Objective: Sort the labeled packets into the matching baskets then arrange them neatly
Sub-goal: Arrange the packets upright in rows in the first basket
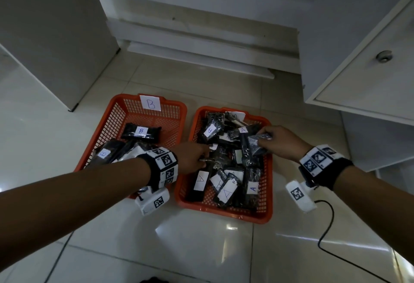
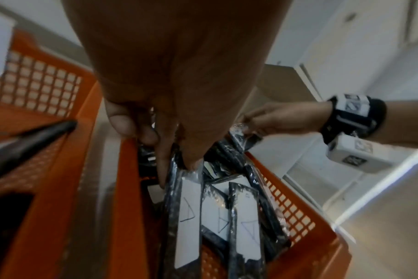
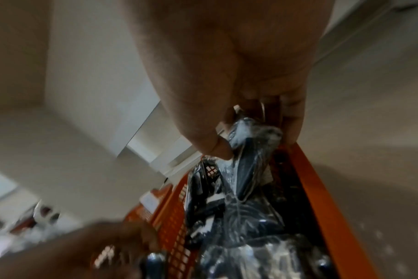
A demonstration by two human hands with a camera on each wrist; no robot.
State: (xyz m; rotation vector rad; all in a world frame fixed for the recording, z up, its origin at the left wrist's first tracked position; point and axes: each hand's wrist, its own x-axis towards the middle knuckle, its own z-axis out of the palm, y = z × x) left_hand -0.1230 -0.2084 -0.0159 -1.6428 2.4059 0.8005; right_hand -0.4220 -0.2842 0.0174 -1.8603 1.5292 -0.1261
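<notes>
- I am looking down at two orange baskets side by side on a pale tiled floor, with white cabinets behind and to the right.
- The left basket (image 1: pixel 116 112) carries a paper tag marked B on its far wall. It holds only a few black packets: one with a B label (image 1: pixel 141 131) lies flat near the middle, and another B packet (image 1: pixel 105 153) leans at the near left, partly hidden by my forearm.
- The right basket (image 1: pixel 267 193) is crowded. Every label I can read there says A, among them one A packet (image 1: pixel 201 180) at the near left and another (image 1: pixel 253 189) at the near right. The tag on its far wall is too covered to read.
- My left hand (image 1: pixel 192 158) reaches across into the right basket, fingers curled down onto the top of a packet (image 2: pixel 189 217) in clear wrap, pinching its upper edge.
- My right hand (image 1: pixel 280 140) holds a dark wrapped packet (image 1: pixel 257 146) pinched between thumb and fingers, lifted slightly over the far right of the same basket. Its label faces away, so I cannot tell its letter.
- My judgement: sorting looks mostly done, since no packets lie loose on the floor.
- What remains is tidying; the A packets lie crossed and tilted in a heap, and unread ones may still need checking.
</notes>
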